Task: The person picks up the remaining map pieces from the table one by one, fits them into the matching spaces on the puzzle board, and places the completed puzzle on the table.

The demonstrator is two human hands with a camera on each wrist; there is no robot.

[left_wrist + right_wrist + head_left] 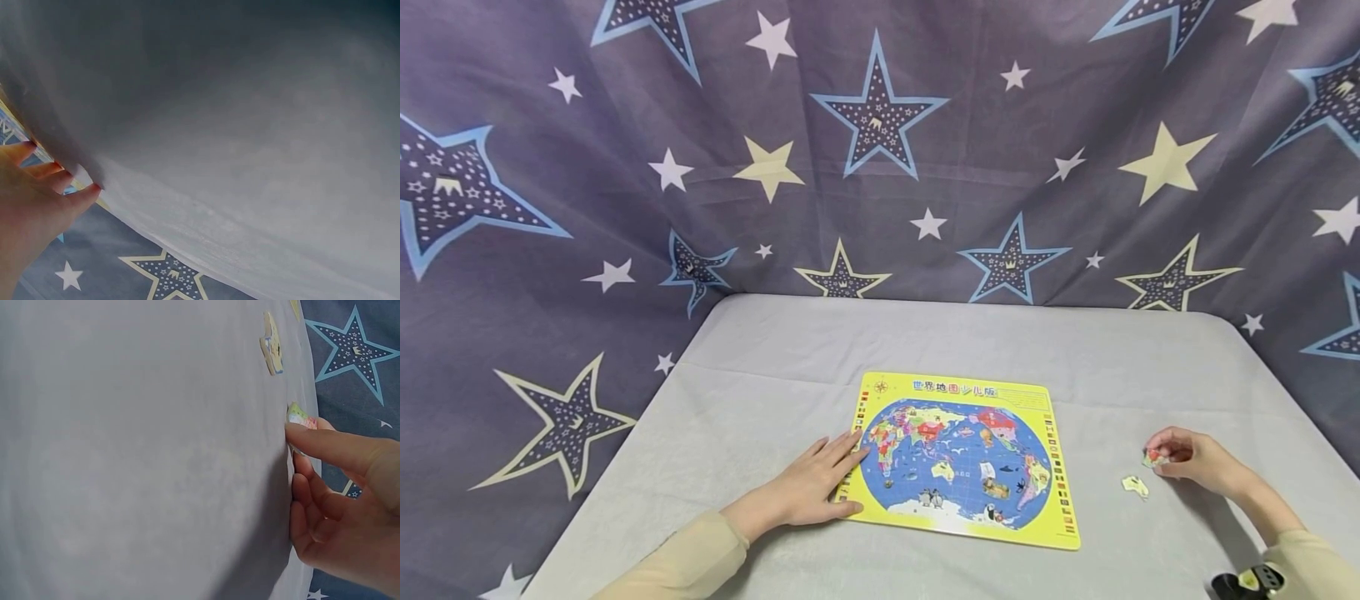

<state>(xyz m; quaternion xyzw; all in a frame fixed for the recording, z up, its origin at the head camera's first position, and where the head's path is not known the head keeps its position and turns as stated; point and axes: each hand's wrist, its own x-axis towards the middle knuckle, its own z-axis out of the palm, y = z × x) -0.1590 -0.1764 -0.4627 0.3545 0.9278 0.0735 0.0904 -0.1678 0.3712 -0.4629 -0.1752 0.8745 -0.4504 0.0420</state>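
A yellow-framed world map puzzle board (962, 535) lies on the grey-covered table, a blue oval map in its middle. My left hand (808, 483) rests along its left edge with the fingers stretched out, fingertips on the yellow border. To the right of the board, my right hand (1198, 460) pinches a small red and green puzzle piece (1153, 457) between thumb and fingers; in the right wrist view the puzzle piece (301, 417) shows green and pink above the thumb. A second, pale yellow puzzle piece (1135, 486) lies on the cloth just left of that hand.
A light grey cloth (970, 337) covers the table. Behind and at both sides hangs a dark curtain (715, 217) printed with stars. A black device (1247, 581) is at the right sleeve.
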